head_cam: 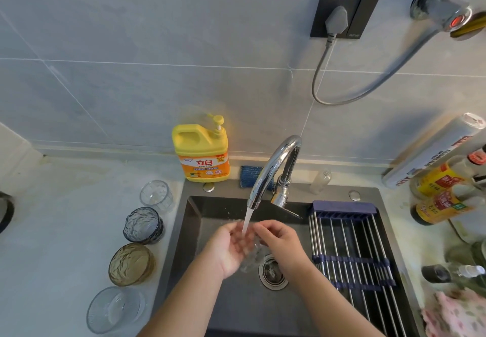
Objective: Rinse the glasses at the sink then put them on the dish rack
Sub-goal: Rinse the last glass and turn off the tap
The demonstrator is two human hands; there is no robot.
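Water runs from the chrome faucet (273,170) into the dark sink (236,307). Under the stream my left hand (228,249) cradles a clear glass (252,255) from the left, fingers curled round it. My right hand (278,242) grips the same glass from the right at its rim. The glass is mostly hidden by my hands. Several more glasses stand in a row on the counter left of the sink: a clear one (157,195), a blue-grey one (143,225), an amber one (130,263) and a wide clear one (115,309). The roll-up dish rack (352,257) spans the sink's right side.
A yellow detergent bottle (201,152) stands behind the sink, with a blue sponge (251,176) and a small clear bottle (320,181) beside the faucet. Sauce bottles (441,194) and a foil roll (434,152) crowd the right counter. A pink cloth (455,315) lies at the lower right.
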